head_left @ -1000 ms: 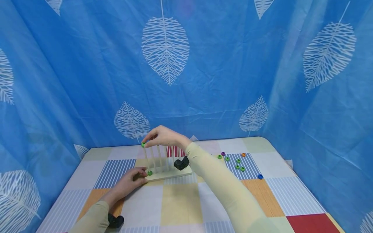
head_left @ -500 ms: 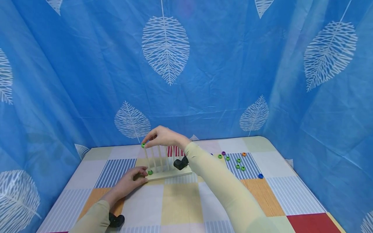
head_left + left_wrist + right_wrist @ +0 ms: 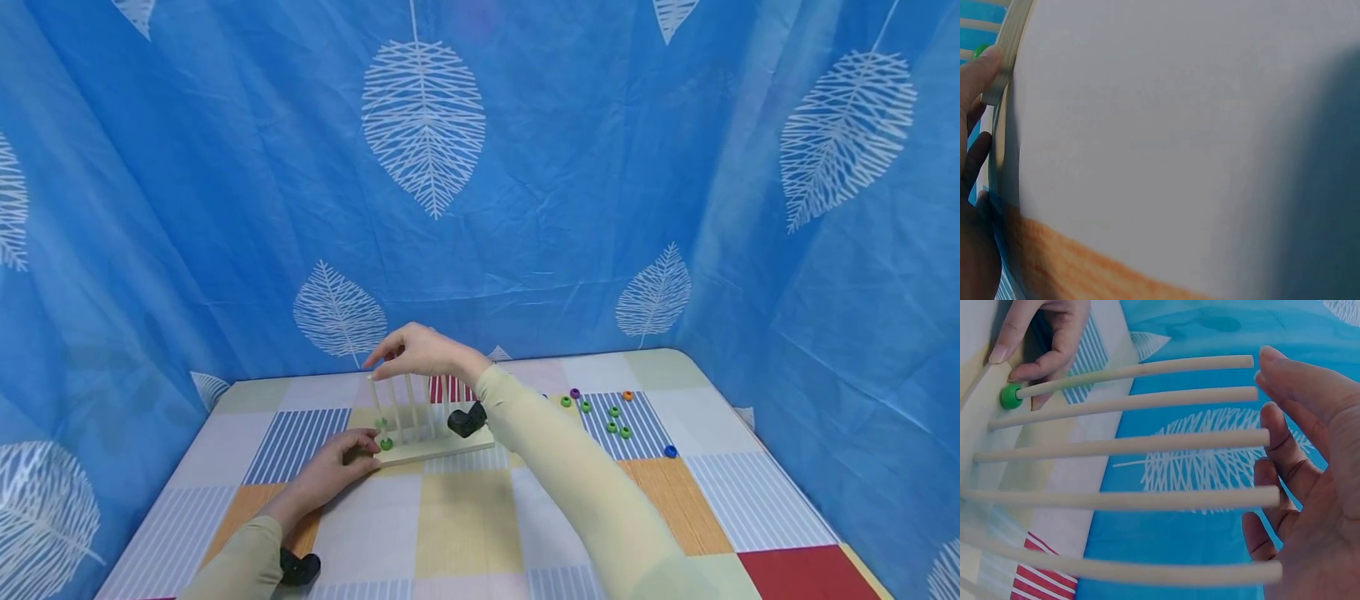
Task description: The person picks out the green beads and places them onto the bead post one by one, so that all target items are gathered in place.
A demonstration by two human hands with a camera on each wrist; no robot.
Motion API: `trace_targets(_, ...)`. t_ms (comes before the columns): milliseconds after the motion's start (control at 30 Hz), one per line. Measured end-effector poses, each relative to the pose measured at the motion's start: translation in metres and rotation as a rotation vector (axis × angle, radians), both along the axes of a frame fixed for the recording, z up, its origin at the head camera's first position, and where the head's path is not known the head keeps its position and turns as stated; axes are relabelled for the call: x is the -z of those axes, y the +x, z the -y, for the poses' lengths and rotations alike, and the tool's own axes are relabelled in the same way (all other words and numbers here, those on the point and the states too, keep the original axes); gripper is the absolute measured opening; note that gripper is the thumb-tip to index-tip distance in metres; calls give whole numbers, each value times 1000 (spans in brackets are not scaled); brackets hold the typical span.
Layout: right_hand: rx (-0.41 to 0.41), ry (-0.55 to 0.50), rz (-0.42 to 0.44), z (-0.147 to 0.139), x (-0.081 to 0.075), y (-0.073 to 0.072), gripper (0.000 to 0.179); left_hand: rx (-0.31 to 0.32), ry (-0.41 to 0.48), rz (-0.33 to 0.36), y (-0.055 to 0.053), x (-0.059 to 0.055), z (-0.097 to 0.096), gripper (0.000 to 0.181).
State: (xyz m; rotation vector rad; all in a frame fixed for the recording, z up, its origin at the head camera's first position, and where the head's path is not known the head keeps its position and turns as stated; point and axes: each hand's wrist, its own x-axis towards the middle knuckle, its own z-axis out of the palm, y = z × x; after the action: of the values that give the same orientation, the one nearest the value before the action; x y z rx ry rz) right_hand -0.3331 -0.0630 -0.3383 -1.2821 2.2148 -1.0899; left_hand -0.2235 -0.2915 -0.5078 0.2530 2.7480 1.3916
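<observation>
A pale wooden peg rack with a row of upright pegs stands on the table. My left hand grips the left end of its base, thumb on the front edge in the left wrist view. At the foot of the leftmost peg sits a green bead. A second green bead, blurred, is on that same peg just above it. Over the peg tops, my right hand has its fingers apart with nothing between them; its fingertips are right by the leftmost peg's tip.
Loose beads lie to the right on the checked tablecloth: several green ones, a purple bead, an orange bead and a blue bead. A blue leaf-patterned curtain encloses the table's back and sides.
The green bead that my right fingers held at the leftmost peg's tip has been let go and has dropped down the peg. My left hand has stayed on the base.
</observation>
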Motion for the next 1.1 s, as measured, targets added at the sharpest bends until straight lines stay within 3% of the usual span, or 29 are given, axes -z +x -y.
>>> trace_targets(267, 35, -53, -78, -53, -13, 4, 23, -3, -29, -15, 0, -1, -2, 14)
trace_targets(567, 225, -18, -123, -154, -21, 5, 24, -17, -54, 7, 4, -4, -4, 16)
trace_targets(800, 349, 45, -97, -210, -5, 5, 28, -11, -38, 13, 3, -5, -2, 17)
trace_targets(1100, 445, 94, -41, -248, 19, 16, 26, -12, -42, 28, 2, -4, -3, 17)
